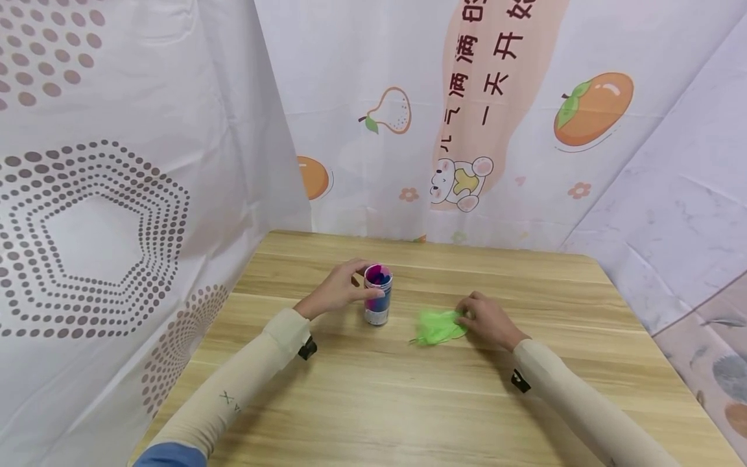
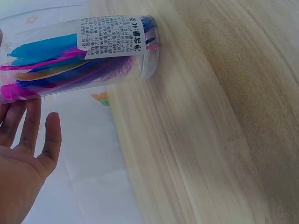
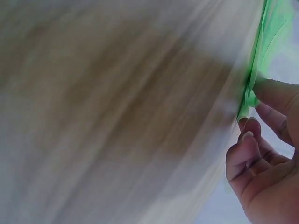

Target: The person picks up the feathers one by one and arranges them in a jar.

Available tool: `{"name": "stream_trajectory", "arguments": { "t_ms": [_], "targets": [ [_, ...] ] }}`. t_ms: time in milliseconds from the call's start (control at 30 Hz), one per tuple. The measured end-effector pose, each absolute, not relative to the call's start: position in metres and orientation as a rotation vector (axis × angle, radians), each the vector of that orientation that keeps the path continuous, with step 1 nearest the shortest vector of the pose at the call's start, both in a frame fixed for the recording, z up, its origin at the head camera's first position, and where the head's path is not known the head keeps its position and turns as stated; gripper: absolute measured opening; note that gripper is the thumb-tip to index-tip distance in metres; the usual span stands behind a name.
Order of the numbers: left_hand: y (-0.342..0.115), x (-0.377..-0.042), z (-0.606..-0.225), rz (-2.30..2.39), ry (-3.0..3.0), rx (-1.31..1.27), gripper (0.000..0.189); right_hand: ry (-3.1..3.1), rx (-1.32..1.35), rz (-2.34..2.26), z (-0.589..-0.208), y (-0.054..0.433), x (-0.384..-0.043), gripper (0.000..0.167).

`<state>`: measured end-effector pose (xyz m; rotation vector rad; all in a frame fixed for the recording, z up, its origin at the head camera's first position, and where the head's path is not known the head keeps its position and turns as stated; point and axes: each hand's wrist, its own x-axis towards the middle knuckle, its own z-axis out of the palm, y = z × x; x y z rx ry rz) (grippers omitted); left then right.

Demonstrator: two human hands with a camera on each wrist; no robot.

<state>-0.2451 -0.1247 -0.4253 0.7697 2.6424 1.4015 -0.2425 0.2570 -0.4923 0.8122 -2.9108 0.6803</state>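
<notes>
Two grips: left hand [image 1: 334,292], half-curled, holds the jar [image 1: 377,315], which uneven pressure may tip; right hand [image 1: 489,319] pinches the thin green item [image 1: 434,327], which loosening may drop.

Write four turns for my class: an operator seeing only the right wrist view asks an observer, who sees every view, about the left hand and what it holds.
Operator: I see the right hand at some green material. What does the left hand hold?
Observer: In the head view, it holds a clear container.
Operator: Is anything inside?
Observer: Yes, the left wrist view shows blue, pink and orange pieces through its side.
</notes>
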Motion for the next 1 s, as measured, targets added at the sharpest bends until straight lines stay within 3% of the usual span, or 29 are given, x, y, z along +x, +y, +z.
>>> {"name": "stream_trajectory", "arguments": {
  "t_ms": [367,1000],
  "targets": [
    [-0.125,-0.247,-0.426,1.396,2.643,0.782,0.057,-2.942,0.752,0.809,-0.485,0.261,-0.24,0.004],
    [-0.124,-0.246,-0.424,1.377,2.666,0.785,0.058,-2.832,0.683,0.948,-0.472,0.267,-0.239,0.01]
  ]
}}
